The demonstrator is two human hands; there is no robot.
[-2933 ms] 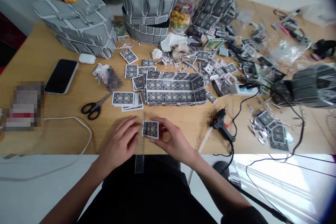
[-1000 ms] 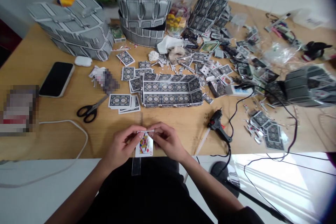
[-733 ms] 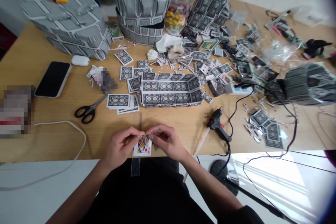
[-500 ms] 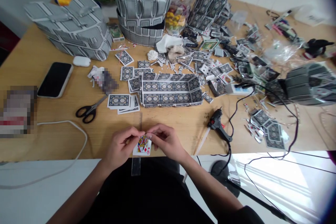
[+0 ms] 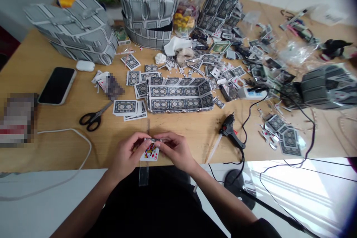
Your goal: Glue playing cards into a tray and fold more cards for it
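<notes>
Between my two hands is a playing card (image 5: 151,153), a queen of diamonds, face up, with its far edge folded over so that a strip of the dark back shows. My left hand (image 5: 130,153) pinches the card's left side, thumb on the face. My right hand (image 5: 176,151) grips the right side the same way. Under the card lies a clear ruler (image 5: 143,177), its near end sticking out past the table edge. Beyond my hands stands an open tray made of cards (image 5: 180,106), with several loose cards (image 5: 125,107) face down at its left.
Black scissors (image 5: 93,119) and a phone (image 5: 57,85) lie to the left. On the right rests a glue gun (image 5: 230,130) with its cord. Card-woven bags (image 5: 149,11) stand at the back, and card scraps (image 5: 223,68) cover the far middle.
The far edge of the card has been bent over, showing a strip of its back. My left thumb has moved up onto the card. The whole view has shifted slightly.
</notes>
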